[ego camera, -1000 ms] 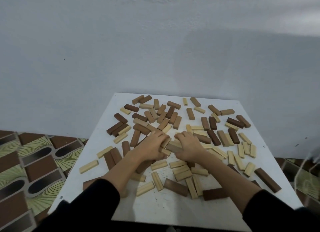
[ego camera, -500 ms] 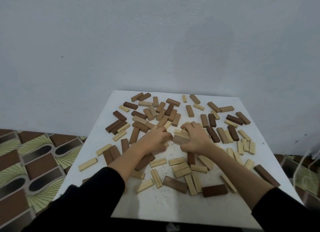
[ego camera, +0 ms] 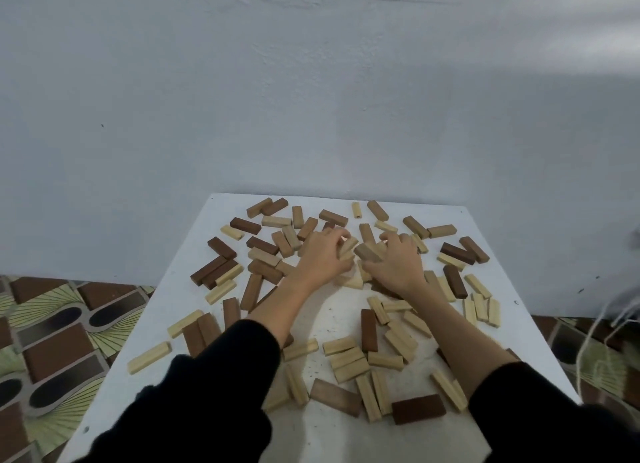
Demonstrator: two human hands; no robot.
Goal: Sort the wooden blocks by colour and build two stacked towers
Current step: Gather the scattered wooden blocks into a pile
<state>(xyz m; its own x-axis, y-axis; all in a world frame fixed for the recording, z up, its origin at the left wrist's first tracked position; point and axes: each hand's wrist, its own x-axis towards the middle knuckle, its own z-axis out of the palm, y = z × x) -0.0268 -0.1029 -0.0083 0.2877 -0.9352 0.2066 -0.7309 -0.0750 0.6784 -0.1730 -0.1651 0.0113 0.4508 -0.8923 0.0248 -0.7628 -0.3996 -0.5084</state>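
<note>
- Both hands have gone further up the bench since a moment ago, away from the person and into the thick of the blocks near the middle.
- Left hand (ego camera: 320,254) lies with its fingers curled over a pale block (ego camera: 347,247), gripping it from above.
- Right hand (ego camera: 396,261) has fingers bent round a tan block (ego camera: 366,253); the two hands are just beside each other.
- Wooden blocks lie strewn flat all over the white bench (ego camera: 180,324), pale, tan and dark brown mixed together, some overlapping; a dark block (ego camera: 418,409) sits near the front edge.
- No tower stands yet, and the colours are not yet apart, so I'd say sorting has barely begun.
- These blocks look light, stiff and smooth, unlikely to break; each should lift easily when pinched across its long sides, near the middle.
- Loose neighbours will probably slide when nudged, so a straight lift seems safer than dragging.
</note>
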